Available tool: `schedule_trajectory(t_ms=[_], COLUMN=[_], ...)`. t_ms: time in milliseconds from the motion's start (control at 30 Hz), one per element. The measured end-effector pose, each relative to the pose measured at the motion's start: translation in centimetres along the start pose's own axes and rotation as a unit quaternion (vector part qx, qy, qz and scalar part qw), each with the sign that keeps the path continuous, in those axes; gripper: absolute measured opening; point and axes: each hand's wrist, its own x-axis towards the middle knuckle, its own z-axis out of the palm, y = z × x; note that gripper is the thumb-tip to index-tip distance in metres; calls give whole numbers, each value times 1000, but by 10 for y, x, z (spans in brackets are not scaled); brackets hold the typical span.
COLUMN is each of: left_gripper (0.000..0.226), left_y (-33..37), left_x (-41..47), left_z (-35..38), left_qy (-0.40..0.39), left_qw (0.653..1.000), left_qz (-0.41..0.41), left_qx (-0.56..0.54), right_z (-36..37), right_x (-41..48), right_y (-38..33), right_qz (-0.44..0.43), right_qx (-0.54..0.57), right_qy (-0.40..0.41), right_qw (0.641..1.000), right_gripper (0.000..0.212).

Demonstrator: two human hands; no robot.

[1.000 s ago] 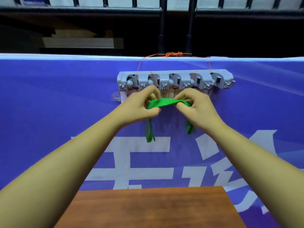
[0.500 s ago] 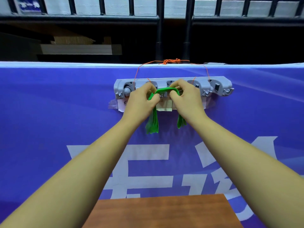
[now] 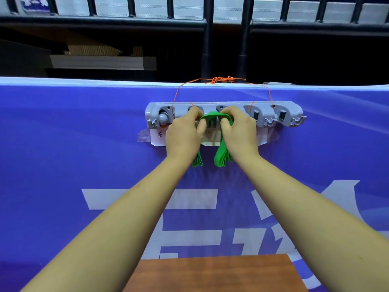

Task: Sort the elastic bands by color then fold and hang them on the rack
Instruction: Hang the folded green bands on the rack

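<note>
A grey plastic rack (image 3: 290, 111) with several clip holders hangs by orange string on the blue banner. Folded green elastic bands (image 3: 221, 154) arch over the rack's middle, their two ends dangling below my hands. My left hand (image 3: 182, 135) pinches the left side of the arch and my right hand (image 3: 240, 133) pinches the right side, both pressed against the rack. The middle holders are hidden behind my fingers, so I cannot tell whether the bands sit on a hook.
White paper labels (image 3: 159, 137) are taped under the rack. A blue banner (image 3: 73, 144) with white characters covers the wall in front. A brown wooden tabletop (image 3: 219, 272) lies below. Black railings (image 3: 206, 39) stand behind the banner's top edge.
Both hands have lifted the green bands from below the rack up against its middle holders. The loop between my hands has narrowed into a tighter arch.
</note>
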Motion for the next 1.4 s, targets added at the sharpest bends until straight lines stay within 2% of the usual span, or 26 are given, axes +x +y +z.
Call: schedule_trajectory(t_ms=[133, 400, 533, 767, 867, 1000, 1167, 1233, 1300, 1400], left_gripper=[17, 24, 36, 28, 27, 28, 19, 26, 38, 40], left_y=[-6, -20, -15, -5, -5, -19, -21, -19, -19, -22], left_x=[5, -4, -9, -3, -5, -12, -13, -12, -13, -13], left_z=[4, 2, 2, 2, 1, 4, 7, 8, 9, 8], left_qy=[-40, -58, -84, 12, -17, -63, -65, -81, -98, -79], left_qw=[999, 993, 983, 993, 987, 987, 994, 994, 990, 987], left_qz=[16, 101, 155, 111, 150, 125, 83, 66, 76, 110], left_qx=[8, -19, 39, 27, 63, 74, 24, -19, -67, -90], right_z=[4, 0, -1, 0, 3, 4, 2, 3, 3, 3], right_x=[0, -10, -12, -13, -15, -17, -16, -16, -17, -21], right_y=[8, 17, 20, 21, 20, 21, 19, 22, 27, 28], right_qz=[8, -1, -11, -30, -22, -17, -36, -30, -25, -28], right_qx=[-35, -8, 10, 7, 12, 47, 65, 54, 53, 69], right_qy=[-24, -60, -75, -39, -54, -84, -68, -61, -67, -78], right_qw=[999, 998, 997, 999, 998, 995, 995, 996, 996, 994], right_gripper=[17, 21, 23, 22, 21, 25, 23, 19, 17, 18])
